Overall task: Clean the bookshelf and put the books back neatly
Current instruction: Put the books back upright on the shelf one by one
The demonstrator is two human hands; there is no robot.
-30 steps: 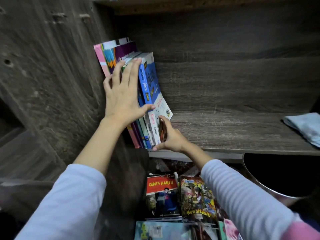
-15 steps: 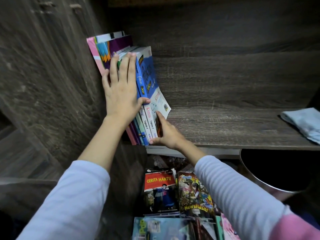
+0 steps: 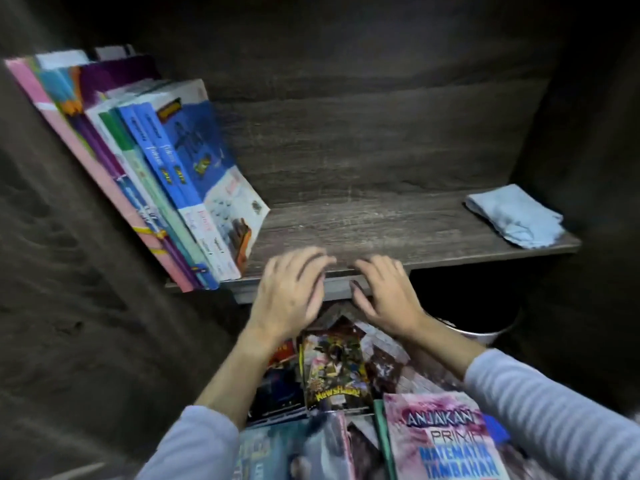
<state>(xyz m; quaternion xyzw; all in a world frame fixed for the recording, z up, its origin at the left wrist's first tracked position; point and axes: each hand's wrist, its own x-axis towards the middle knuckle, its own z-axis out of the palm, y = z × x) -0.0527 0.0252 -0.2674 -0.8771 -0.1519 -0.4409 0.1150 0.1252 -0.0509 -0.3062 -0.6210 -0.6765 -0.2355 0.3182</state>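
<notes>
Several books (image 3: 166, 181) stand leaning left against the side wall at the left end of the dark wooden shelf (image 3: 381, 230). The outermost one has a blue cover. My left hand (image 3: 291, 292) and my right hand (image 3: 384, 292) hover side by side at the shelf's front edge, fingers loosely bent, holding nothing. Both are blurred by motion. Below them lies a pile of loose books: a comic (image 3: 334, 368) with yellow lettering and a pink maths book (image 3: 446, 441).
A folded light blue cloth (image 3: 516, 216) lies at the right end of the shelf. A round metal bin (image 3: 485, 332) stands below the shelf on the right. The shelf's dark side wall (image 3: 69, 271) closes off the left.
Both hands have let go of the leaning books and pulled back to the shelf's front edge. The view has dropped toward the pile below.
</notes>
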